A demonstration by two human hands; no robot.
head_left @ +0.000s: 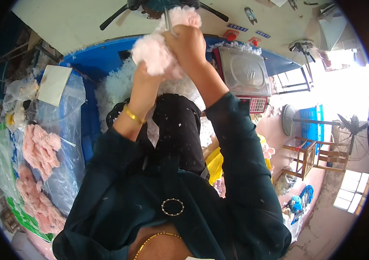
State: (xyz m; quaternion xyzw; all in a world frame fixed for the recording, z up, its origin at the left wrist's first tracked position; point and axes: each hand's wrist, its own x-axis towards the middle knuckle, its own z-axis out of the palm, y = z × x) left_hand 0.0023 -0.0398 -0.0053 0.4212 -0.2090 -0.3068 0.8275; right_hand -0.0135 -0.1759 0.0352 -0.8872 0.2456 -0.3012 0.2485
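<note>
- Hands raised together: left hand (143, 71) and right hand (187, 43) both grasp a fluffy pale pink plush piece (160, 47).
- White loose stuffing (115, 89) heaped below, beside a grey weighing scale (245, 73).

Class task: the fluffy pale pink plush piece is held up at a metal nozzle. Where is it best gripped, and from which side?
Probably around the fluffy pale pink plush piece near the thin metal nozzle, one side each, as the left hand and right hand do: it is soft and shapeless.
</note>
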